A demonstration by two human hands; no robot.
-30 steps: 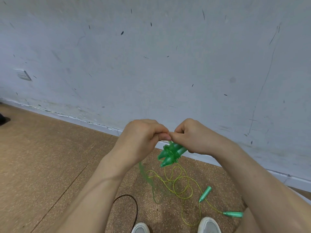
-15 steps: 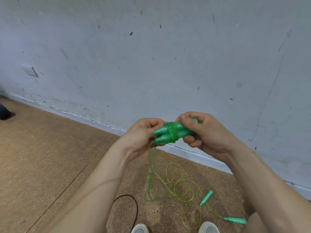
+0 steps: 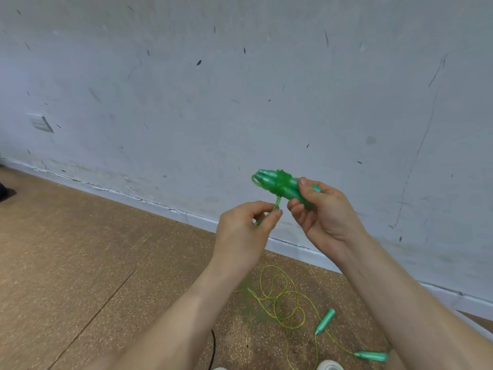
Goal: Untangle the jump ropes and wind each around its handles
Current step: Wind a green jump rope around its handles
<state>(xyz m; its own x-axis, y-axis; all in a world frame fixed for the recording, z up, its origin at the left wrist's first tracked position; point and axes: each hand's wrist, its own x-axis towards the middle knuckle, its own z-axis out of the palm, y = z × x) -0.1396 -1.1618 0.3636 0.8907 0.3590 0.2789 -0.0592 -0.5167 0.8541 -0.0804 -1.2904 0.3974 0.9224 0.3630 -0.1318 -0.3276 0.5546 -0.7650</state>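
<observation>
- The wound green jump rope (image 3: pixel 280 184) is up before the wall (image 3: pixel 240 89), its handles (image 3: pixel 266 177) clamped in the right hand (image 3: pixel 324 213).
- The left hand (image 3: pixel 244 232) pinches its loose tail (image 3: pixel 277 202) just beneath.
- Risk: slack in that tail could let the rope spring off the handles.
- The yellow-green rope (image 3: pixel 282 300) lies looped on the floor (image 3: pixel 80 263), near right, unwound.

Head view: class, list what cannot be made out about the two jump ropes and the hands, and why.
Wound jump rope: the right hand covers the rear of its handles.
Free strand: fingers of the left hand cover where it ends.
Loose jump rope on the floor: one stretch runs behind the left forearm; crossings too thin to trace.
Black cable and shoe: cut off by the bottom edge.
</observation>
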